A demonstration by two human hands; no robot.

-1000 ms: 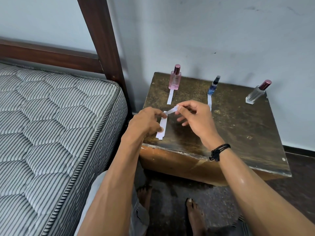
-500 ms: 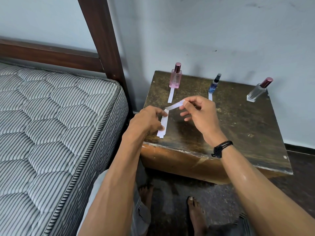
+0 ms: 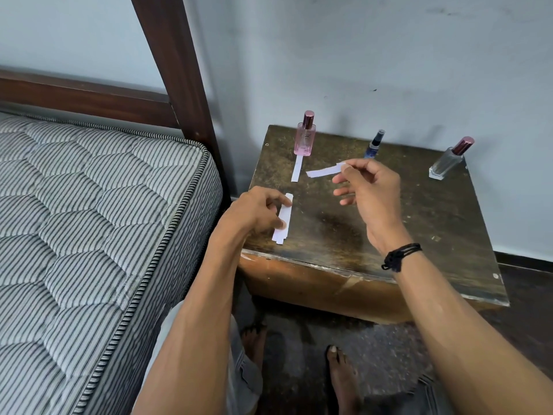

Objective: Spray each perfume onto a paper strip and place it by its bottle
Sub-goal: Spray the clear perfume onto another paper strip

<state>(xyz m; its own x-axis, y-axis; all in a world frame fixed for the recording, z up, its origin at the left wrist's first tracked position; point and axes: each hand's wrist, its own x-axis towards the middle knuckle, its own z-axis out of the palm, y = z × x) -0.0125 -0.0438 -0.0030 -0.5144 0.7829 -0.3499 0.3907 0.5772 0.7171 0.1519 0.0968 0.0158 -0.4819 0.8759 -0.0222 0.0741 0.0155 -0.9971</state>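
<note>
Three perfume bottles stand along the back of a worn wooden side table (image 3: pixel 419 223): a pink bottle (image 3: pixel 304 139) at left, a small blue bottle (image 3: pixel 373 146) in the middle, a clear bottle (image 3: pixel 447 163) with a maroon cap at right. A white paper strip (image 3: pixel 296 169) lies in front of the pink one. My right hand (image 3: pixel 368 190) pinches a single paper strip (image 3: pixel 324 171) in the air above the table. My left hand (image 3: pixel 254 212) presses on a small stack of strips (image 3: pixel 282 220) near the table's front left edge.
A striped quilted mattress (image 3: pixel 89 235) on a dark wooden bed frame (image 3: pixel 179 70) is directly left of the table. A grey wall runs behind it. My bare feet (image 3: pixel 341 381) rest on the dark floor below the table's front edge.
My right hand has pulled one strip free of the stack and lifted it up and to the right. My left hand has stayed on the stack.
</note>
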